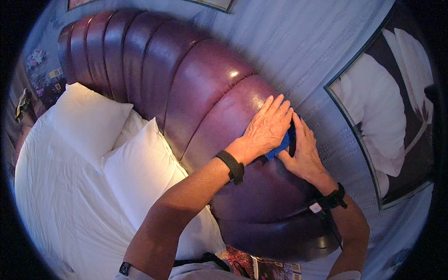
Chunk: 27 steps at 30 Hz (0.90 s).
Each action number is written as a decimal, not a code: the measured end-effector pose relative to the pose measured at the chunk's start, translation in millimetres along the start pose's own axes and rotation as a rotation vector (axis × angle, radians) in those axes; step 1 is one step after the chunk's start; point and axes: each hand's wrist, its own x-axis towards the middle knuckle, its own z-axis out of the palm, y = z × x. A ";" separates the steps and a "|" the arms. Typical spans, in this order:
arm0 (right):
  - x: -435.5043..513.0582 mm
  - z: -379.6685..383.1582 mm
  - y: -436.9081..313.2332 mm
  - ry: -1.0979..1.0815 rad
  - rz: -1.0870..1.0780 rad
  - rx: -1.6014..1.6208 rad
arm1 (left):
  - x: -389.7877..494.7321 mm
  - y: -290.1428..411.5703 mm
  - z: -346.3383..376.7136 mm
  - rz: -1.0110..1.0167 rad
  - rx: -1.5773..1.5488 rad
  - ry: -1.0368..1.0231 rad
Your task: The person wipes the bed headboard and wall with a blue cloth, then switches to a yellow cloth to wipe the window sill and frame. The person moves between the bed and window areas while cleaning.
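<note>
My left hand [268,124] lies flat over a blue cloth [281,148], pressing it against the padded burgundy headboard [204,73]. Much of the cloth is hidden under that palm. Close beside it, my right hand [305,150] rests at the headboard's upper edge, its thumb spread from the fingers. The right thumb reaches the cloth's lower edge and the fingertips meet those of my left hand. Whether the right fingers grip the cloth cannot be made out. Dark straps circle both wrists.
Two white pillows [89,120] [140,164] lean by the headboard on a bed with a white sheet [66,196]. Behind the headboard runs a pale patterned wall covering [280,38]. A large framed flower picture [381,115] hangs at right. Patterned red carpet [239,257] shows below.
</note>
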 end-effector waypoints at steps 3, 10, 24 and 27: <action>9.1 3.5 -0.6 -0.012 0.002 -0.029 | 23.9 -25.1 5.1 -0.072 0.107 -0.086; 24.4 11.4 -2.3 -0.002 0.010 -0.135 | 31.7 -73.6 -0.8 -0.202 0.123 -0.008; 23.2 11.1 -3.8 0.013 0.012 -0.118 | -25.1 -37.5 -14.6 -0.136 -0.009 0.169; 22.6 10.7 -5.9 -0.001 0.020 -0.144 | -48.7 -63.6 -20.9 -0.345 0.164 0.228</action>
